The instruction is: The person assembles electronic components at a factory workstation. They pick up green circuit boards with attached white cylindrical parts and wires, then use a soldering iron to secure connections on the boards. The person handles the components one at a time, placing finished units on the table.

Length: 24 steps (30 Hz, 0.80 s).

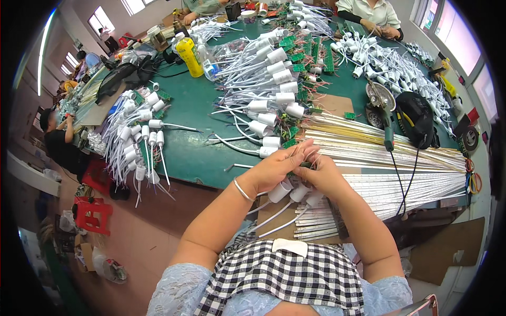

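While both forearms reach to the near table edge, the left hand [279, 164] and right hand [328, 176] are together, fingertips pinched on fine wires [314, 153]. Just below them sit white lamp sockets [280, 191], cables pointing toward the wearer. Long pale strips [385, 192] lie to the right on the green table [184, 150].

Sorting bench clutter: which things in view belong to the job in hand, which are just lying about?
Likely job:
thin wires, between left hand and right hand
white cylindrical parts with cables
green circuit boards
white strips

Likely just about:
yellow bottle
red stool
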### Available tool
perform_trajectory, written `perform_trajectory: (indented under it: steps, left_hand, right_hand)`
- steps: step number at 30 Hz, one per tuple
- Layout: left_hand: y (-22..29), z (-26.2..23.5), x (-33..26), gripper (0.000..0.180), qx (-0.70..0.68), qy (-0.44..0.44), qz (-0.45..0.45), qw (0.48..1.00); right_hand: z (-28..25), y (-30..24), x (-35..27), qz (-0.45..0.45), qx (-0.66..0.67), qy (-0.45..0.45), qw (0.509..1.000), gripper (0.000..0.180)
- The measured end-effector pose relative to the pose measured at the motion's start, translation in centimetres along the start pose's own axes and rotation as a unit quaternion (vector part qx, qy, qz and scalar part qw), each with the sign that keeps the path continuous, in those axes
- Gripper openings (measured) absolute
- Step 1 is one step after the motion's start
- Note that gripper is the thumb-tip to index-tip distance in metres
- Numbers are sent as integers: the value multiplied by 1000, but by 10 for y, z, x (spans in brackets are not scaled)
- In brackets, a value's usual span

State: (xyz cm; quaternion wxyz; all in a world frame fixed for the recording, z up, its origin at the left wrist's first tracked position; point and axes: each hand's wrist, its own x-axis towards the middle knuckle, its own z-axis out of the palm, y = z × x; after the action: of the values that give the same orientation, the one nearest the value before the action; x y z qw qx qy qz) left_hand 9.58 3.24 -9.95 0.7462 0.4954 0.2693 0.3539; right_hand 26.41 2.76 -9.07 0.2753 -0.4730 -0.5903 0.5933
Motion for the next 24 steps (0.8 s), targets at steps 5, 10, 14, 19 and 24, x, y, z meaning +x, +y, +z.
perform_trajectory:
  steps: [5, 10, 14, 19, 24]
  left_hand:
    - [-16, -8, 7, 43, 156, 138, 63, 976]
    - [-8, -4, -7, 34, 351, 307, 129, 875]
    - [41, -17, -15, 33, 494, 299, 143, 804]
    - [192, -49, 33, 41, 553, 71, 29, 829]
    - [162, -112, 169, 54, 661, 206, 378, 614]
  right_hand:
    - [21, 18, 15, -85, -193, 134, 968, 30]
    - [49, 8, 24, -102, -178, 189, 960, 25]
    - [66, -19, 50, -147, -6, 135, 980, 24]
    - [76, -121, 90, -259, 334, 70, 904, 26]
    - [-5, -97, 219, -169, -8, 443, 880, 43]
